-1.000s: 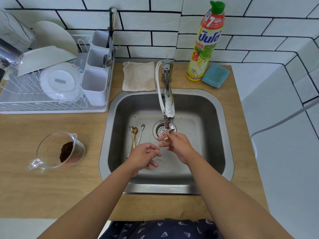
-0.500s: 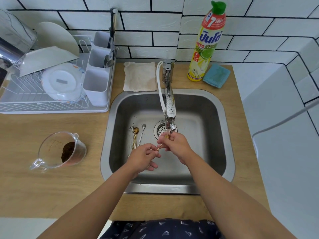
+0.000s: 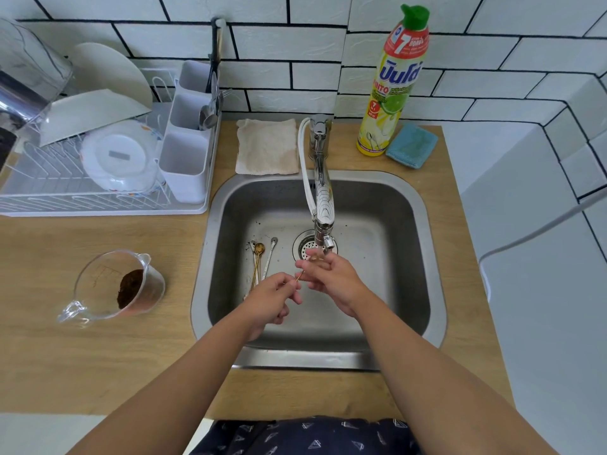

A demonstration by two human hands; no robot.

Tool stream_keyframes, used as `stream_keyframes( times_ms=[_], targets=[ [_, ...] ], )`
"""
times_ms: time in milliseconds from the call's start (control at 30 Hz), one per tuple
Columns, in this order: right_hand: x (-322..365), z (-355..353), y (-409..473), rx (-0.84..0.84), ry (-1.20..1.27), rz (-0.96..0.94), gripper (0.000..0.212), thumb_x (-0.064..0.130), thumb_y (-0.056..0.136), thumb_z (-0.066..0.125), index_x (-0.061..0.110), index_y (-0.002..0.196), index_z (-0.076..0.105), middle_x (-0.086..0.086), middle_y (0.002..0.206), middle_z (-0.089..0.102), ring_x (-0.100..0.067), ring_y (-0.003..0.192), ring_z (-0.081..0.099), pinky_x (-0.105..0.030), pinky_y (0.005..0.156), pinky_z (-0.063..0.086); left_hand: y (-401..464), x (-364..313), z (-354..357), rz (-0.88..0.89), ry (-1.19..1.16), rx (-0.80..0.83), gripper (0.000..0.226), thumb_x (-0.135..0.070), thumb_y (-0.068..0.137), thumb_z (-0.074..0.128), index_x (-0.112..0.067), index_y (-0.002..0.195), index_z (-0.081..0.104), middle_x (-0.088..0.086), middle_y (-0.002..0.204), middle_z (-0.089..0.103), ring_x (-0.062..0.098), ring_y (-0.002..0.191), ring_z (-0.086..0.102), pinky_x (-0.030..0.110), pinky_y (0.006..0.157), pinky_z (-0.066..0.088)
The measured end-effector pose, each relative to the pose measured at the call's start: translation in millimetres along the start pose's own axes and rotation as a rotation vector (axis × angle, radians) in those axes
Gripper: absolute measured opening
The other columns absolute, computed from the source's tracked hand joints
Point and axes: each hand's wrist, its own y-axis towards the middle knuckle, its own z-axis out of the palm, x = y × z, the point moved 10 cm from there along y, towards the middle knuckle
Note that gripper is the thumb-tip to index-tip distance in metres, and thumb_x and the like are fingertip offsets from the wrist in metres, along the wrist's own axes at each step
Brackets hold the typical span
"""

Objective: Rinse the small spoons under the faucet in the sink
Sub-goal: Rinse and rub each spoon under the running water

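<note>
Rinsing of one small spoon (image 3: 299, 276) under the faucet (image 3: 323, 205), in the sink (image 3: 423, 205). The left hand (image 3: 271, 295) pinches the thin gold handle; the right hand (image 3: 331, 274) curls its fingers round the bowl end, just below the spout, so the bowl itself is hidden. Only a short stretch of handle shows between the two hands. Three or so further spoons (image 3: 261, 261), gold and silver, lie side by side on the sink floor left of the drain (image 3: 303, 247), apparently awaiting their turn. The next move likely calls for setting this spoon aside and picking another from the floor, a delicate pinch on slim, wet metal
</note>
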Motion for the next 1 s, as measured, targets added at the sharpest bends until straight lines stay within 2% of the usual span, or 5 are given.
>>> stream_keyframes(
  times_ms=[367,467,600,800,1000],
  targets=[
    [5.0,-6.6,1.9,-0.091,-0.224,-0.05,0.008,0.023,0.097,0.07,0.016,0.095,0.065,0.001,0.074,0.077,-0.012,0.067,0.074,-0.023,0.06,0.052,2.4,9.3,7.0,-0.06,0.005,0.051,0.025,-0.029,0.107,0.039,-0.014,0.097,0.057,0.001,0.077,0.051,0.007,0.045,0.041,0.02,0.041,0.029],
    [1.3,-15.5,3.3,-0.162,-0.111,0.012,0.025,0.034,0.105,0.054,0.016,0.097,0.069,-0.004,0.085,0.081,-0.012,0.061,0.072,-0.022,0.056,0.047,5.2,8.4,6.6,-0.047,-0.007,0.043,0.025,-0.028,0.105,0.042,-0.011,0.101,0.06,0.001,0.077,0.052,0.008,0.044,0.04,0.02,0.041,0.029],
    [-6.8,-9.2,-0.6,-0.073,-0.137,0.033,0.011,0.025,0.096,0.071,0.016,0.102,0.068,-0.001,0.089,0.081,-0.007,0.063,0.064,-0.018,0.055,0.045,15.2,4.9,10.1,-0.031,-0.026,0.034,0.026,-0.027,0.105,0.049,-0.006,0.103,0.064,0.002,0.074,0.053,0.008,0.043,0.043,0.02,0.04,0.03],
    [13.8,-72.7,-11.3,-0.437,0.301,-0.093,0.007,0.014,0.105,0.056,0.012,0.1,0.06,-0.005,0.085,0.076,-0.004,0.064,0.071,-0.017,0.057,0.05,43.8,-25.3,27.5,0.029,-0.277,-0.004,0.012,-0.017,0.101,0.059,-0.007,0.104,0.065,0.004,0.08,0.067,0.007,0.056,0.063,0.017,0.051,0.05],
    [14.3,-100.1,-21.8,-0.487,0.397,-0.092,0.009,0.013,0.107,0.053,0.006,0.11,0.057,-0.01,0.093,0.074,-0.008,0.073,0.076,-0.019,0.064,0.058,62.2,-45.7,49.8,0.059,-0.236,-0.096,0.02,-0.029,0.093,0.072,-0.011,0.091,0.064,0.004,0.075,0.071,0.013,0.056,0.07,0.019,0.047,0.048]
  ],
)
